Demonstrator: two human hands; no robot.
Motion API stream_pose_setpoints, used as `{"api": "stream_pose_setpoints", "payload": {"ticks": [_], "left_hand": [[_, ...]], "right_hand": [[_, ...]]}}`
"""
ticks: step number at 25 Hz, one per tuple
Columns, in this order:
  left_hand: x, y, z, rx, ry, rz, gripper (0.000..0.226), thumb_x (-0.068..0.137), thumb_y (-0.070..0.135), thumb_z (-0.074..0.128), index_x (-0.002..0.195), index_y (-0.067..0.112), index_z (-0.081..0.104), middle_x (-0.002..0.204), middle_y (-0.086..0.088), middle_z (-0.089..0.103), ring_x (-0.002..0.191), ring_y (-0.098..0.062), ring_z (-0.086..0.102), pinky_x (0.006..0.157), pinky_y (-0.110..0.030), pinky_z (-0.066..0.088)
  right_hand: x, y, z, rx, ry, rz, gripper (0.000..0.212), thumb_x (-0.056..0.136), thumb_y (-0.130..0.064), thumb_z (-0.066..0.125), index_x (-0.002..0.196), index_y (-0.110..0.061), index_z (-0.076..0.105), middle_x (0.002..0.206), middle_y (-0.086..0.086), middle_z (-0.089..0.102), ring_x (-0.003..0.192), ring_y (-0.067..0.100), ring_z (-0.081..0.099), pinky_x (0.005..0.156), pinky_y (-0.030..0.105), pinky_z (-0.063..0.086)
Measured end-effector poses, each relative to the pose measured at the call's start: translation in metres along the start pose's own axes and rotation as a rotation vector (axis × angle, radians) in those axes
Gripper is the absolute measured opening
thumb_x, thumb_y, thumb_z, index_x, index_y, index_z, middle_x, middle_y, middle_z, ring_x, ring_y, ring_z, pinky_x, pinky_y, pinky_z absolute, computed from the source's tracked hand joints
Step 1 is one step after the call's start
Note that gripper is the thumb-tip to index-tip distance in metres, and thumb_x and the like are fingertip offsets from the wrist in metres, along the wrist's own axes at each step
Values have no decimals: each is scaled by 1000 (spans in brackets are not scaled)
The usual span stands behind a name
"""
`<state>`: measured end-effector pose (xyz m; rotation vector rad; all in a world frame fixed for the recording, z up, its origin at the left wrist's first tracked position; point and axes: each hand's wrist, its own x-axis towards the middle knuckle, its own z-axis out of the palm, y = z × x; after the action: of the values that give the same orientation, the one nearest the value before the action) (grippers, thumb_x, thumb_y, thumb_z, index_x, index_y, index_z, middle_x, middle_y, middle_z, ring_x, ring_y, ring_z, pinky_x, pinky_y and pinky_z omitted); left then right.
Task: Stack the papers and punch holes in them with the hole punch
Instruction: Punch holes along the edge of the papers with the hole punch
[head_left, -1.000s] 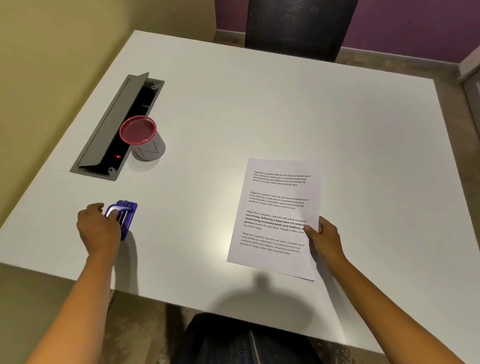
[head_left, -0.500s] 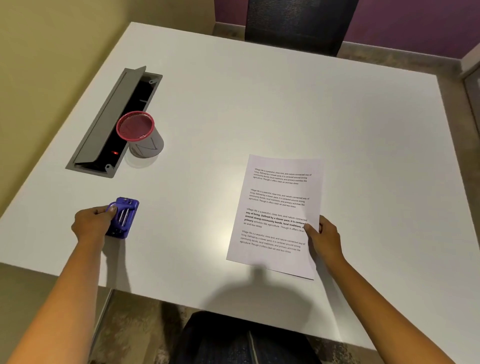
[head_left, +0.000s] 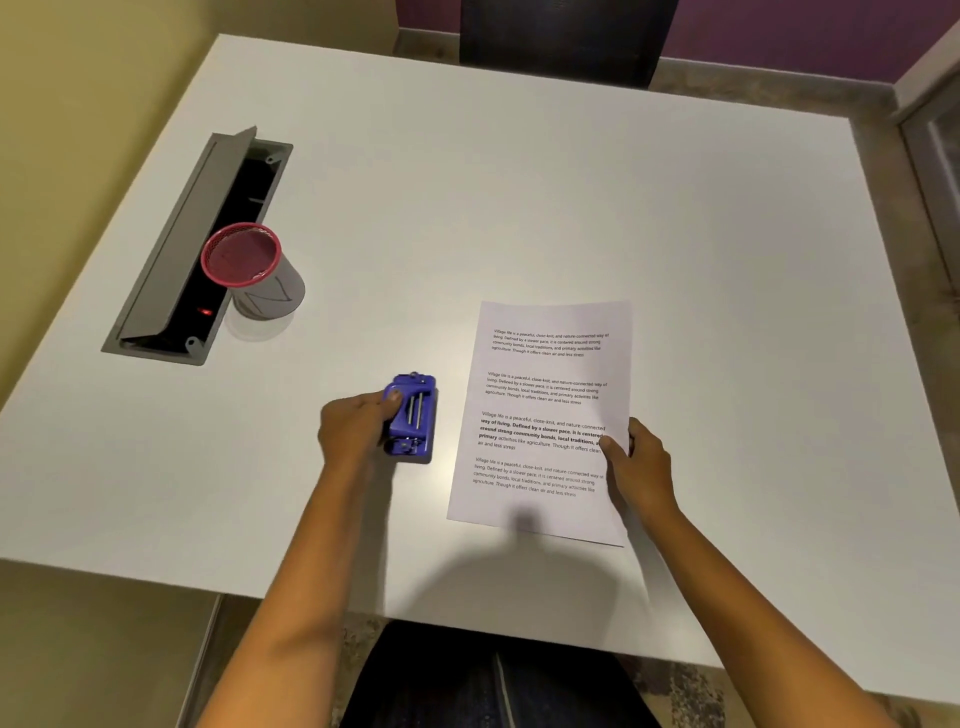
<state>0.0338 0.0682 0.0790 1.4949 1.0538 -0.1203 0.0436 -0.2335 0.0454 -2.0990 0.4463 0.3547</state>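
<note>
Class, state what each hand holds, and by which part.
Left hand grips the hole punch by its left side; right hand pinches the papers at their right edge.

Left hand on hole punch — right hand pinching papers.

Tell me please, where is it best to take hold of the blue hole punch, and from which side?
Probably across its long sides, coming from the left. The hole punch lies flat with its long axis running away from the person, and the papers lie close on its right. The left hand already grips it from that open side.
</note>
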Motion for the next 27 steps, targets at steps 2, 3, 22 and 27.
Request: {"api": "stream_pose_setpoints", "payload": {"ticks": [2,3,22,27], "left_hand": [[1,1,20,77,4,18,13,80,17,75,68,19,70,81,-11,71,78,-28,66,89,-43,55],[1,1,27,102,24,33,15,81,17,75,67,19,68,81,-10,70,80,-29,67,89,-43,56],[15,-6,26,294,-2,117,24,87,22,68,106,7,68,97,-7,69,88,-27,66,90,-38,54],[15,-8,26,283,-23,121,11,89,21,66,93,11,68,95,-8,70,92,-30,67,93,-42,54]], "right_hand": [[0,0,0,-8,1,-6,29,92,-8,55,121,-5,57,122,10,64,99,19,56,83,24,38],[-1,0,0,-7,1,-7,28,92,-8,55,120,-5,57,122,10,64,97,18,55,83,23,37],[0,5,-6,42,-25,3,31,90,-13,60,120,-13,59,114,2,67,93,16,59,70,16,42],[0,6,-4,101,-69,15,31,89,-13,61,119,-18,60,115,-1,68,101,19,64,87,29,47]]}}
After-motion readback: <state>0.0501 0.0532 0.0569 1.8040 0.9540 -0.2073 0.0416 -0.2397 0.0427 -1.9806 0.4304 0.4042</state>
